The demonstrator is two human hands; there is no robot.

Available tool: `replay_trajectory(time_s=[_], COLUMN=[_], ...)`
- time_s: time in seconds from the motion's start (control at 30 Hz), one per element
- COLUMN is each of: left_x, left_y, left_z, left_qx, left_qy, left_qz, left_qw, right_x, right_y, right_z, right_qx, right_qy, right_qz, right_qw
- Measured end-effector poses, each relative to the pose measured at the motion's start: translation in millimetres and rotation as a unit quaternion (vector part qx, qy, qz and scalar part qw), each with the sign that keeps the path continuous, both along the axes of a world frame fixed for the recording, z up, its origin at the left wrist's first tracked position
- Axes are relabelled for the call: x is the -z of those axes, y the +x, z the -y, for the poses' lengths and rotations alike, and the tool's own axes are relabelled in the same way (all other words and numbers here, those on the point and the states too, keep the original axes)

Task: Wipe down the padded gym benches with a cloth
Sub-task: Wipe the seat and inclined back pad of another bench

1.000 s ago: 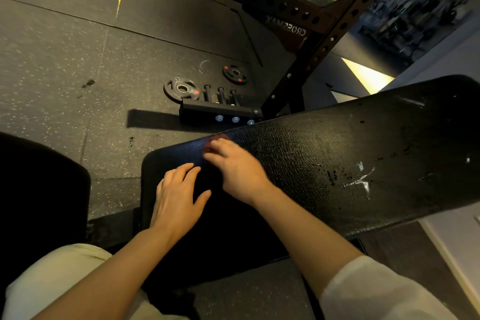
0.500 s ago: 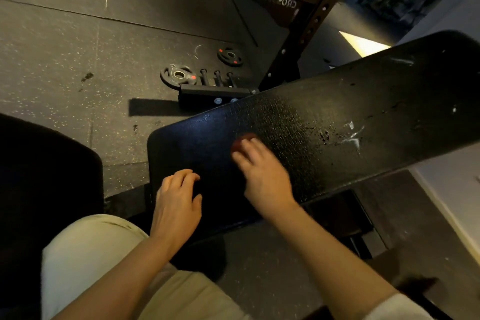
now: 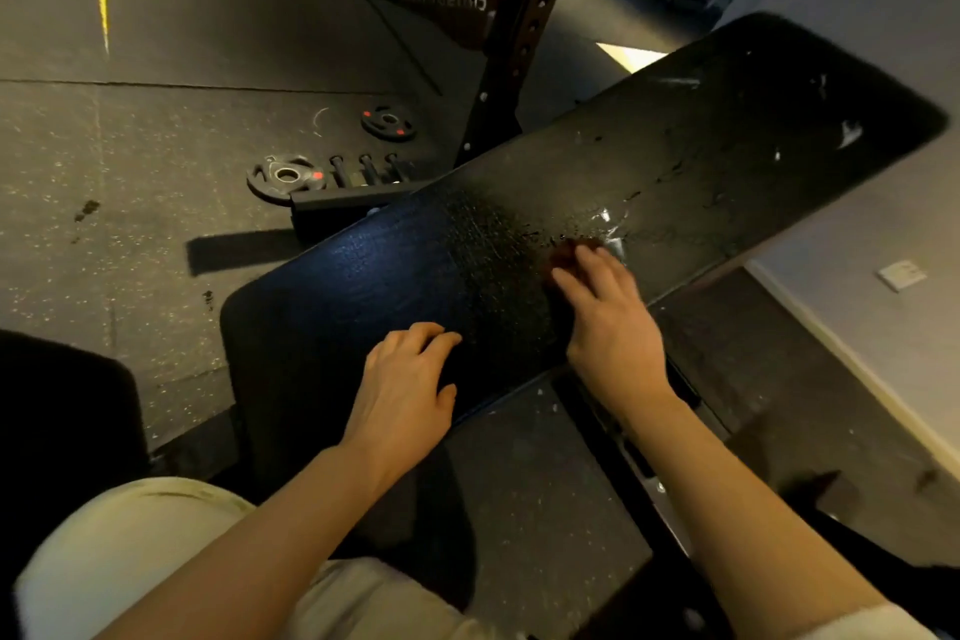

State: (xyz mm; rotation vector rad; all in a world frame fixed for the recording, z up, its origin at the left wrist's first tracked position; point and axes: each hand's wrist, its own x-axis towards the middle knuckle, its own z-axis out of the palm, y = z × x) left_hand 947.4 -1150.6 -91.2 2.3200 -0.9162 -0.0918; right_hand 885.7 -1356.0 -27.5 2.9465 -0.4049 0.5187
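Risk: small dark-red cloth (image 3: 563,255), pressed flat under right hand (image 3: 605,322) w/ straight fingers mid-pad, could snag peeling black vinyl bench pad (image 3: 701,161) at 1 o'clock; left hand (image 3: 402,392) rests open, bracing.

Cloth (image 3: 563,252) mostly hidden under right hand (image 3: 608,322), only a blurred reddish edge showing. Dark pad (image 3: 62,431) at near left cut off by the edge.
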Motion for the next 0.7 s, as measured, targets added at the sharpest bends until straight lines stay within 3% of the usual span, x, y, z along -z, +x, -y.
replay_trajectory(time_s=[0.1, 0.23, 0.3, 0.43, 0.53, 0.63, 0.7], left_x=[-10, -18, -20, -22, -23, -21, -18], left_y=[-3, -6, -4, 5, 13, 18, 21], left_z=[25, 47, 51, 55, 58, 61, 60], left_qx=[0.022, 0.034, 0.04, 0.064, 0.056, 0.049, 0.044], left_qy=[-0.011, -0.032, -0.032, -0.019, -0.018, -0.006, -0.008], left_qz=[0.016, 0.032, 0.041, 0.051, 0.05, 0.05, 0.052], left_qw=[1.0, 0.998, 0.998, 0.996, 0.997, 0.997, 0.998], right_x=[1, 19, 2, -34, -42, -13, 2], right_y=[1, -22, -28, -16, 4, 6, -2], right_z=[-9, -37, -13, 51, 46, -6, -24], right_qx=[0.081, -0.085, -0.099, 0.076, 0.154, 0.012, -0.096], right_qy=[0.034, 0.0, -0.016, -0.013, 0.013, -0.006, -0.019], right_qz=[0.056, -0.078, -0.105, 0.049, 0.079, -0.009, -0.099], right_qw=[0.995, 0.993, 0.989, 0.996, 0.985, 1.0, 0.99])
